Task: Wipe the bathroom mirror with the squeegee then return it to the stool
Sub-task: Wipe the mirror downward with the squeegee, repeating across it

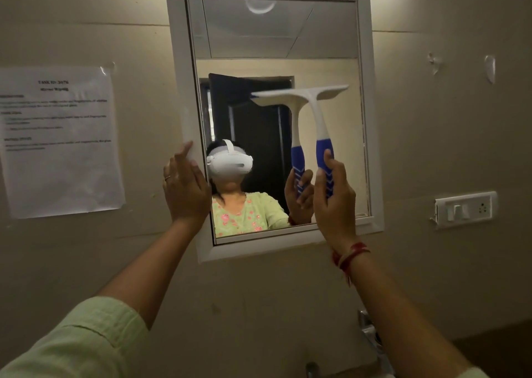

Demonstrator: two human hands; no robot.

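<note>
The mirror [276,40] hangs on the beige wall in a white frame [178,69]. My right hand [335,202] grips the blue handle of a white squeegee [318,110], held upright with its blade against the glass around mid height on the right side. The squeegee and hand are doubled as a reflection just to their left. My left hand [185,190] lies flat with fingers spread on the frame's lower left edge. The stool is not in view.
A printed sheet [60,141] is taped to the wall left of the mirror. A switch plate [465,209] sits to the right, with a wall hook [489,68] above it. A tap [370,331] shows below at the bottom.
</note>
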